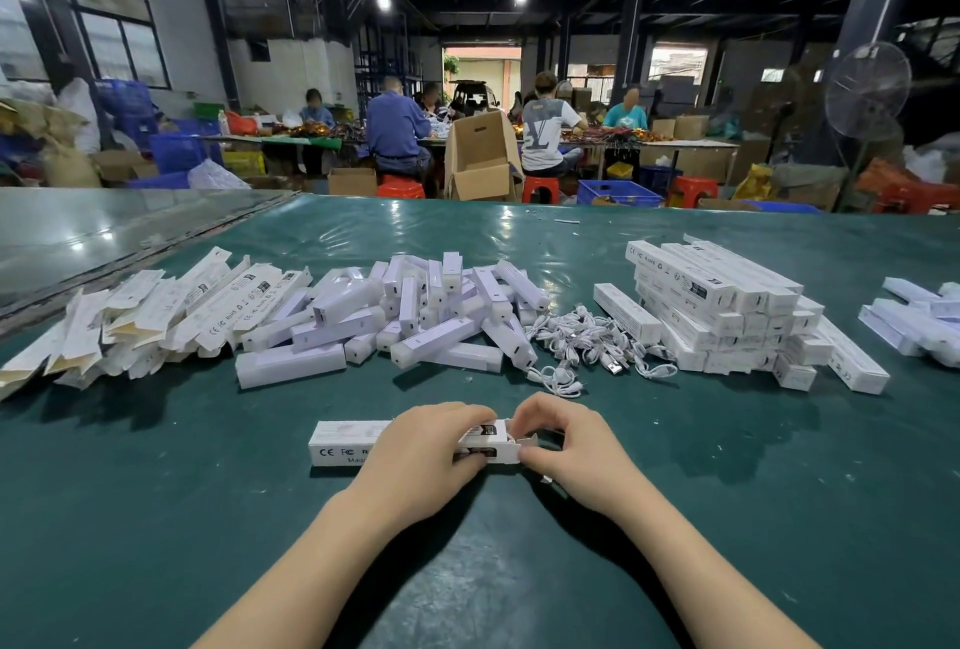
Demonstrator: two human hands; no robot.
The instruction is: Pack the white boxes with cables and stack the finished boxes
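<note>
The green table (208, 518) fills the whole lower half of the frame, shiny cover and all. Along the left middle there's a long sprawl of flat cartons (130, 321), not folded up, overlapping each other. Centre of the frame has a messy heap of plain white sleeves (415, 321) lying every which way. Right of centre sits the stack of finished boxes (727, 316), printed sides showing, several layers high, with a few strays leaning against its base. Between the heap and the stack is a tangle of white cables (587, 336).

Bottom centre, the person's left hand (421, 456) is curled over the top of one white box (348, 443) that lies flat on the table, fingers wrapped round it, with the box's left end sticking out. The right hand (571, 446) is right at the box's right end, fingers bent in and pinching the little end flap, which stands partly open.
</note>
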